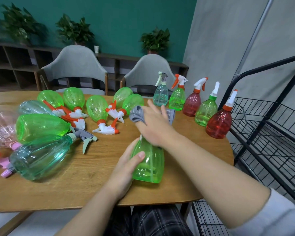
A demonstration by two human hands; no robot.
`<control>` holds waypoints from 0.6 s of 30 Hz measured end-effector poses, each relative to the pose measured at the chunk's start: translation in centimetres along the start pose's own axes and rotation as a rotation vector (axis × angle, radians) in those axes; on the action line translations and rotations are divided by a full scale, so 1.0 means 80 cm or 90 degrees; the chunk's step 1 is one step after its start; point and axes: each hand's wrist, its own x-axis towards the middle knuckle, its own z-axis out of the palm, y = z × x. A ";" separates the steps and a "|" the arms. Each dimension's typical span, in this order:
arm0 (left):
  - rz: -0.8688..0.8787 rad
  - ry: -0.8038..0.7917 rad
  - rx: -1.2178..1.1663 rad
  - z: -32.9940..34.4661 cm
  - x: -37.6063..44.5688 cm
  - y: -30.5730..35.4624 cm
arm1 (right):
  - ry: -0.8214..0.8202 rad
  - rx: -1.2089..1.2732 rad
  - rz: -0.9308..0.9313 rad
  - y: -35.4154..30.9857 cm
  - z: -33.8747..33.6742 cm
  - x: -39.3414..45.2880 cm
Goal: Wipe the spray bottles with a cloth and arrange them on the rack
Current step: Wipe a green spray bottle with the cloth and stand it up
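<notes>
Green bottle (147,160): laid on the bench (95,167) near its front edge, base toward the person, neck pointing away. Its left side is gripped by the left hand (124,169), thumb curled over the body. Its neck and spray head are covered by the right hand (153,124), fingers nearly straight, by which a grey cloth (137,114) is pressed down. Five bottles (206,109) are stood upright in a row along the bench's right edge, beside the black wire rack (269,133). Unsorted bottles (41,126) are lain on their sides at left.
</notes>
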 end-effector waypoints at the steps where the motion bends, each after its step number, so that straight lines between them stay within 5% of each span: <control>1: 0.001 0.002 0.002 0.000 0.000 -0.001 | -0.032 -0.050 -0.003 0.003 -0.001 0.005; 18: 0.023 -0.023 0.026 0.000 -0.005 0.004 | -0.025 -0.020 0.050 0.037 -0.041 0.021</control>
